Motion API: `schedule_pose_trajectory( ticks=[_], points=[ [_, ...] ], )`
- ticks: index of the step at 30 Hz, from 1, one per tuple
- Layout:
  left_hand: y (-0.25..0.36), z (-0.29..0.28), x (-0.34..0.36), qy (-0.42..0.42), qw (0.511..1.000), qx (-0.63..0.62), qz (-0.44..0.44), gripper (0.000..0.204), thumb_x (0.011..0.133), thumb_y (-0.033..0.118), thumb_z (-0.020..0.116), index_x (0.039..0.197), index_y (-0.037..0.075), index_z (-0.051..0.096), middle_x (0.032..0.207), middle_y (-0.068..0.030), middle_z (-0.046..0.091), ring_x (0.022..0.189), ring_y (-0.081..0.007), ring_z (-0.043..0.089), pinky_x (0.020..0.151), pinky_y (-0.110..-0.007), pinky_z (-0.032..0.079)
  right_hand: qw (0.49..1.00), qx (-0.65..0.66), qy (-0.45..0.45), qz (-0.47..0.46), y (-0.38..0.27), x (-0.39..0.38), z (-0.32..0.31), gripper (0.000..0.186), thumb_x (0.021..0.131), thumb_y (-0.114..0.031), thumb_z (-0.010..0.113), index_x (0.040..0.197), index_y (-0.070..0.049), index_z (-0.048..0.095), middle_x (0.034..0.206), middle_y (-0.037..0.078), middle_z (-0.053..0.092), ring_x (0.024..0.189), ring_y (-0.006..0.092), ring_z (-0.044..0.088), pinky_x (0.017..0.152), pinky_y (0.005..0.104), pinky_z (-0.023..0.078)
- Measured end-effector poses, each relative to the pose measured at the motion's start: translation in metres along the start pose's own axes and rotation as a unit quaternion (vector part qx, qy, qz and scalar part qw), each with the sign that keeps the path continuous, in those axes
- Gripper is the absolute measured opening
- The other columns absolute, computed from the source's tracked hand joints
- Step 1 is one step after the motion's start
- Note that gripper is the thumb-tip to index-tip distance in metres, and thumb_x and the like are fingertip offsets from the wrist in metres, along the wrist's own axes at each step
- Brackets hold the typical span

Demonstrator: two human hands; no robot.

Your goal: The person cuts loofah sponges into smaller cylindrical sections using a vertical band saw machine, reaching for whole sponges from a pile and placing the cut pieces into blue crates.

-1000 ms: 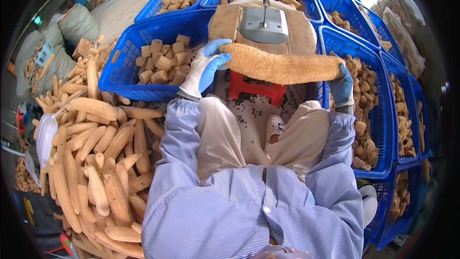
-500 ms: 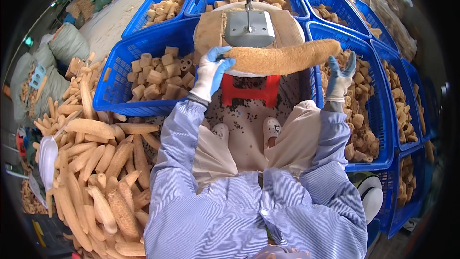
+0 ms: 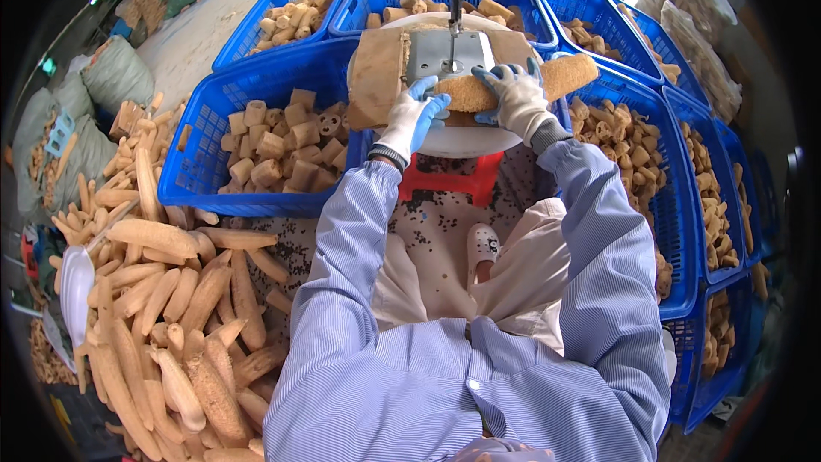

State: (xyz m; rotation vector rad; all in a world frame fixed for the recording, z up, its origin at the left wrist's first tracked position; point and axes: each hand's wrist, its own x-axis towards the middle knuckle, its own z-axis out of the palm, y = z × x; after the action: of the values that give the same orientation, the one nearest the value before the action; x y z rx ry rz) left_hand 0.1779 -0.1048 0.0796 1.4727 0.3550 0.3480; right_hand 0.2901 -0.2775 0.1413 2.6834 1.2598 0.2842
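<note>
A long tan dried loofah (image 3: pixel 571 75) lies across the near side of a cutting machine's grey metal plate (image 3: pixel 428 53). My left hand (image 3: pixel 414 121), in a white glove with blue fingertips, is closed on the loofah's left end. Gloved the same way, my right hand (image 3: pixel 516 101) wraps round its middle from above, and the right end sticks out past it. Just beyond the loofah, the machine's thin vertical blade post (image 3: pixel 456 13) comes down to the plate. The underside of the loofah is hidden by my fingers.
Left of the machine stands a blue crate (image 3: pixel 248 200) of short cut loofah pieces (image 3: pixel 272 144). Another blue crate (image 3: pixel 684 205) with pieces is at the right, more behind. Whole loofahs (image 3: pixel 171 291) are heaped at my left. A red stool (image 3: pixel 453 180) sits under the machine.
Both hands have brought the loofah left and closer to the blade post. My right hand has shifted from the loofah's right end to its middle and closed round it.
</note>
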Motion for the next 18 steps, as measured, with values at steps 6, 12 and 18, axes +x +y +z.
schedule_pose_trajectory(
  ticks=[6,12,18],
  points=[
    [-0.002,-0.003,0.048,0.052,0.998,0.020,0.007,0.041,0.087,0.011,0.073,0.124,-0.002,0.059,0.106,-0.0150,0.069,0.086,-0.0213,0.070,0.073,-0.031,0.060,0.999,0.025,0.025,0.009,-0.001,0.030,0.007,0.078,0.075,-0.059,0.075,0.143,-0.029,0.049,0.132,0.008,0.056,0.126,0.0282,0.051,0.107,0.0429,0.039],
    [-0.006,0.000,0.085,0.079,0.996,-0.001,0.031,0.025,0.081,0.007,0.076,0.103,-0.003,0.068,0.091,-0.0126,0.071,0.077,-0.0200,0.070,0.064,-0.030,0.058,0.998,0.046,0.025,0.038,0.004,0.048,0.002,0.074,0.074,-0.056,0.079,0.137,-0.025,0.056,0.130,0.009,0.058,0.125,0.0279,0.054,0.104,0.0416,0.043],
    [-0.007,0.002,0.114,0.084,0.996,-0.005,0.016,0.017,0.081,0.003,0.074,0.096,-0.002,0.069,0.090,-0.0128,0.071,0.079,-0.0203,0.069,0.065,-0.030,0.060,0.996,0.046,0.000,0.079,0.012,0.072,0.011,0.078,0.073,-0.060,0.078,0.137,-0.022,0.056,0.127,0.012,0.061,0.119,0.0304,0.059,0.100,0.0431,0.048]
  ],
)
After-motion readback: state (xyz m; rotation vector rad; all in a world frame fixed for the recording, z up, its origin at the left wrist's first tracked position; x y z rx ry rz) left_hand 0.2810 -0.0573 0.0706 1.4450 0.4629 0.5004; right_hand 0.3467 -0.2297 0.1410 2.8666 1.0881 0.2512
